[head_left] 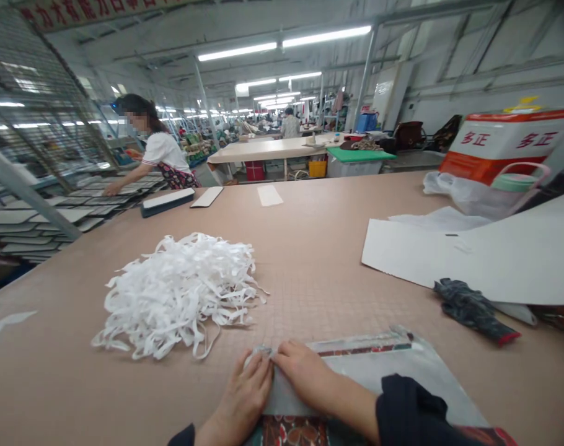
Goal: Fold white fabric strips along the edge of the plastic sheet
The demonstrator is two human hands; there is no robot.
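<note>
A pale grey sheet of fabric (356,379) lies on the table in front of me, with a dark red patterned strip (365,350) showing along its far edge. Brown-and-red patterned cloth (295,430) shows at its near side. My left hand (245,391) is closed at the sheet's far left corner, fingers pressed on the edge. Right beside it, my right hand (306,374) pinches the same edge, its fingertips close to the left ones. The exact grip under the fingertips is partly hidden. A heap of white fabric strips (182,294) lies beyond my left hand.
A dark knitted sleeve (472,310) and a large white sheet (449,254) lie at the right, near a red-and-white box (505,145). Flat white pieces (269,196) lie along the far edge. A co-worker (158,145) stands at stacked panels (96,201), left.
</note>
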